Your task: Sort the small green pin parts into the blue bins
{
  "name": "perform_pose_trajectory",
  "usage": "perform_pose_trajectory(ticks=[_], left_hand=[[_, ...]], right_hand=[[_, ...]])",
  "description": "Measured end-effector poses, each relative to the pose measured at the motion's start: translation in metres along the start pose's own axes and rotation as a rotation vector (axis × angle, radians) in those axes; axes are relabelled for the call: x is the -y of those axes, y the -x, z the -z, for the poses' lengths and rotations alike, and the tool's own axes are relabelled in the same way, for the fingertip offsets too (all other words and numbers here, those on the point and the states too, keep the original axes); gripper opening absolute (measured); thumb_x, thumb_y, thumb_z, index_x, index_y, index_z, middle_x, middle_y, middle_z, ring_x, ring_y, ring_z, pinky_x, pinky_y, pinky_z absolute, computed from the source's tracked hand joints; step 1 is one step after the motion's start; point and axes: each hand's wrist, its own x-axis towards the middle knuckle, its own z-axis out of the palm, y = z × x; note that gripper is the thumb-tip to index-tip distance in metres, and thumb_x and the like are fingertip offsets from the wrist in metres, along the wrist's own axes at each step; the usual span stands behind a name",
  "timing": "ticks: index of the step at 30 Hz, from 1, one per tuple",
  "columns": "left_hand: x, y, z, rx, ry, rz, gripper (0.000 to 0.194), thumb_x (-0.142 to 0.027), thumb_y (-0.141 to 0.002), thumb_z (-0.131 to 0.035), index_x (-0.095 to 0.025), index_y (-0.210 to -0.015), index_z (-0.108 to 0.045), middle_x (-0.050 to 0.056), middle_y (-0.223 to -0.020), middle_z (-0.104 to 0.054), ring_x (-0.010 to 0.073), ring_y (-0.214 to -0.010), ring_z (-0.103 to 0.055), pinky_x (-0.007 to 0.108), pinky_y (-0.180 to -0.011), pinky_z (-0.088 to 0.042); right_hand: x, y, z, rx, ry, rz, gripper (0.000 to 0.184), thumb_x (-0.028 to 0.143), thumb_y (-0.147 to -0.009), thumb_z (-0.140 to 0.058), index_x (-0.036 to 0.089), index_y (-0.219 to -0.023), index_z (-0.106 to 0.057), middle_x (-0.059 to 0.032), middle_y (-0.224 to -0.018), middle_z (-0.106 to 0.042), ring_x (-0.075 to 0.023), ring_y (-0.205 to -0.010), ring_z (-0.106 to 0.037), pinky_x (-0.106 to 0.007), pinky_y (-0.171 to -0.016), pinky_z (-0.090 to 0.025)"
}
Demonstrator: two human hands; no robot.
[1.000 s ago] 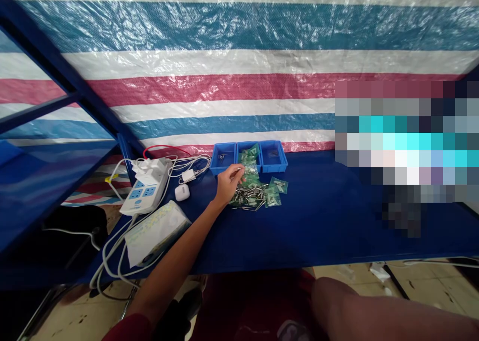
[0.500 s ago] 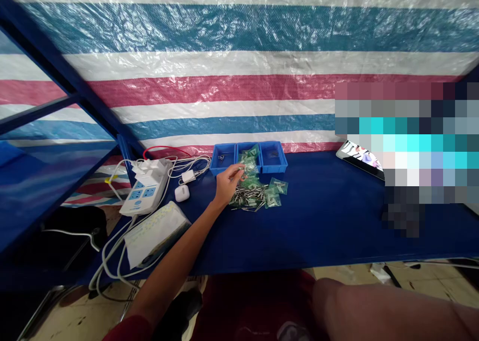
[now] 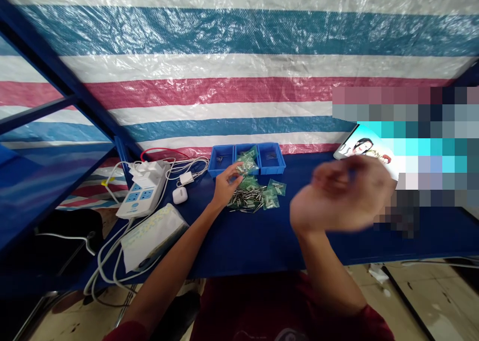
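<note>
My left hand (image 3: 225, 183) is at the front of the blue bins, its thumb and forefinger apart with nothing visible between them. Just beyond its fingertips, small clear greenish bags (image 3: 247, 167) holding metal parts fill the middle bin (image 3: 247, 146). Below the hand lies a pile of thin metal pins (image 3: 247, 198), with more small bags (image 3: 277, 187) at its right side. My right hand (image 3: 337, 196) is raised over the right part of the table, smeared by motion; I cannot make out whether it holds anything.
The left bin (image 3: 220, 167) holds a few small metal pieces; the right bin (image 3: 271, 170) stands beside the middle one. A power strip (image 3: 140, 196), cables, a white earbud case (image 3: 180, 195) and a tissue pack (image 3: 153, 236) lie left. A lit screen (image 3: 361, 149) stands right.
My left thumb and forefinger, closed together on small metal pieces before, have parted. My right hand has risen from low at the right to above the table. The picture on the screen has changed.
</note>
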Motion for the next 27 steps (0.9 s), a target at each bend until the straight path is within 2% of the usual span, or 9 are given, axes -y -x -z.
perform_pose_trajectory(ticks=[2, 6, 9, 12, 14, 17, 19, 22, 27], left_hand=[[0.001, -0.001, 0.0, 0.012, -0.007, 0.002, 0.045, -0.028, -0.08, -0.067, -0.018, -0.123, -0.061, 0.007, -0.098, -0.07, 0.017, -0.079, -0.066, 0.03, -0.078, -0.054], [0.005, -0.002, -0.001, -0.04, 0.0, 0.037, 0.037, -0.031, -0.079, -0.067, -0.017, -0.113, -0.066, 0.008, -0.101, -0.069, 0.0181, -0.082, -0.066, 0.03, -0.078, -0.054], [0.008, -0.002, -0.002, -0.106, 0.051, 0.087, 0.028, -0.037, -0.082, -0.064, -0.016, -0.099, -0.07, 0.006, -0.086, -0.07, 0.0168, -0.072, -0.065, 0.028, -0.07, -0.054], [0.01, -0.004, -0.001, -0.182, 0.026, 0.077, 0.027, -0.04, -0.082, -0.064, -0.015, -0.092, -0.07, 0.003, -0.074, -0.064, 0.0132, -0.064, -0.059, 0.025, -0.064, -0.051], [0.01, -0.005, 0.0, -0.222, -0.04, 0.038, 0.026, -0.041, -0.081, -0.066, -0.016, -0.089, -0.071, 0.003, -0.078, -0.061, 0.0123, -0.067, -0.057, 0.023, -0.064, -0.048], [0.012, -0.007, 0.001, -0.251, -0.101, 0.008, 0.027, -0.043, -0.081, -0.066, -0.016, -0.082, -0.07, 0.004, -0.086, -0.057, 0.0117, -0.071, -0.054, 0.022, -0.064, -0.046], [0.013, -0.008, 0.001, -0.271, -0.103, 0.005, 0.029, -0.045, -0.08, -0.066, -0.016, -0.078, -0.069, 0.005, -0.092, -0.056, 0.0117, -0.072, -0.054, 0.023, -0.063, -0.046], [0.012, -0.008, 0.0, -0.257, -0.084, 0.023, 0.031, -0.047, -0.08, -0.064, -0.016, -0.077, -0.068, 0.005, -0.093, -0.059, 0.0131, -0.075, -0.056, 0.023, -0.064, -0.046], [0.006, -0.005, -0.001, -0.128, -0.086, 0.119, 0.033, -0.047, -0.083, -0.06, -0.015, -0.079, -0.07, 0.003, -0.076, -0.067, 0.0158, -0.072, -0.061, 0.026, -0.07, -0.048]], right_hand=[[-0.029, -0.003, -0.026, -0.106, 0.018, 0.014, 0.025, 0.03, -0.099, -0.034, 0.024, -0.095, -0.058, 0.0006, -0.073, -0.048, -0.0081, -0.047, -0.043, -0.023, -0.041, -0.036], [-0.096, 0.006, -0.048, 0.192, 0.191, -0.186, 0.027, 0.033, -0.095, -0.04, 0.019, -0.088, -0.062, -0.0017, -0.073, -0.057, -0.012, -0.061, -0.052, -0.026, -0.057, -0.044], [-0.123, 0.018, -0.043, 0.397, 0.289, -0.155, 0.029, 0.033, -0.094, -0.041, 0.018, -0.087, -0.065, -0.0046, -0.078, -0.062, -0.0158, -0.07, -0.056, -0.03, -0.065, -0.046], [-0.128, 0.027, -0.035, 0.572, 0.294, -0.065, 0.036, 0.036, -0.097, -0.035, 0.019, -0.09, -0.067, -0.0073, -0.089, -0.064, -0.0191, -0.083, -0.06, -0.033, -0.075, -0.048], [-0.128, 0.03, -0.032, 0.669, 0.273, -0.036, 0.037, 0.039, -0.098, -0.034, 0.021, -0.097, -0.067, -0.0082, -0.097, -0.063, -0.0205, -0.091, -0.06, -0.033, -0.078, -0.048], [-0.13, 0.032, -0.034, 0.808, 0.24, -0.045, 0.036, 0.045, -0.096, -0.039, 0.021, -0.104, -0.065, -0.0081, -0.101, -0.063, -0.0192, -0.085, -0.061, -0.03, -0.069, -0.049], [-0.134, 0.031, -0.038, 0.882, 0.23, -0.033, 0.035, 0.047, -0.094, -0.044, 0.02, -0.1, -0.065, -0.0072, -0.093, -0.064, -0.0176, -0.076, -0.06, -0.029, -0.067, -0.049], [-0.14, 0.032, -0.042, 0.921, 0.229, -0.008, 0.033, 0.046, -0.093, -0.047, 0.019, -0.088, -0.065, -0.0056, -0.081, -0.064, -0.0167, -0.069, -0.058, -0.029, -0.067, -0.047], [-0.146, 0.042, -0.036, 0.873, 0.272, -0.061, 0.033, 0.043, -0.093, -0.047, 0.018, -0.083, -0.065, -0.0064, -0.078, -0.066, -0.0178, -0.068, -0.059, -0.029, -0.066, -0.045]])
